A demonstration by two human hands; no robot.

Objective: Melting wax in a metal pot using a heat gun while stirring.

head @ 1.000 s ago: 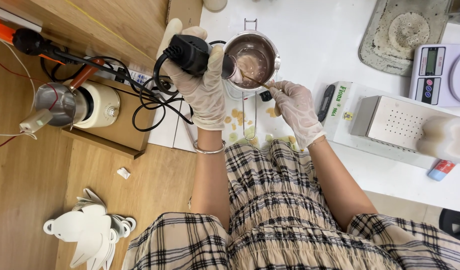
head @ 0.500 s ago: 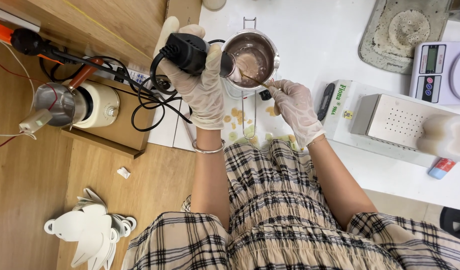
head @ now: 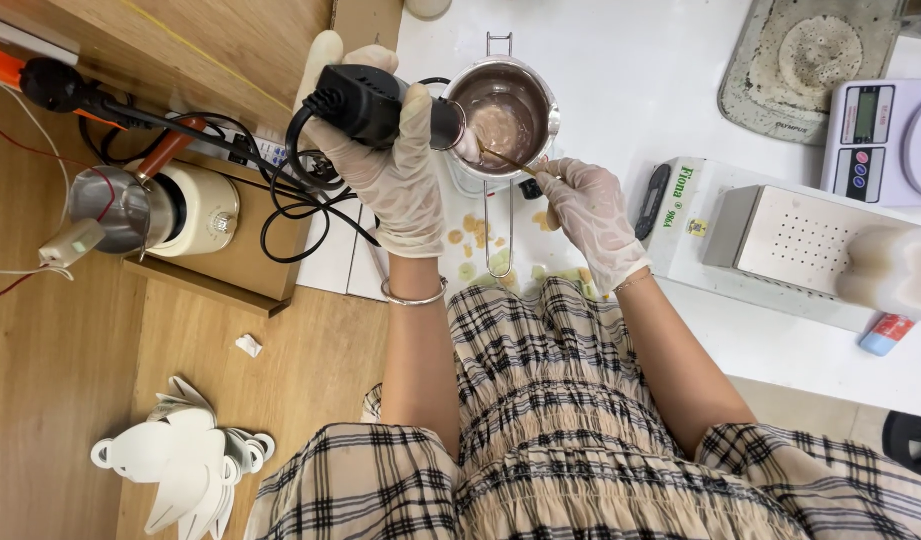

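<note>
A black heat gun (head: 380,103) is gripped in the gloved left hand (head: 395,175), fingers wrapped tight round the body, with the nozzle aimed sideways into a small steel pot (head: 505,115) on the white counter (head: 640,70). The pot sits just past both hands, and pinkish, half-melted stuff can be seen inside it. A thin wooden stick (head: 508,161) is pinched between the fingertips of the gloved right hand (head: 590,215), its far end dipped over the pot's rim into the melt. The nozzle is held really close to the rim, so a glove could get scorched if the gun is let drift, and the right hand isn't far off either. The black cord (head: 300,195) is looped loosely over the counter edge toward a power strip (head: 265,150), so it could probably be snagged and the gun yanked. Wax-like crumbs (head: 475,235) are scattered beside the pot's long handle (head: 498,225), which sticks out toward the body; a bump there could likely tip the hot contents. A scale (head: 880,140) and a metal box (head: 780,245) are parked well off to the right.
</note>
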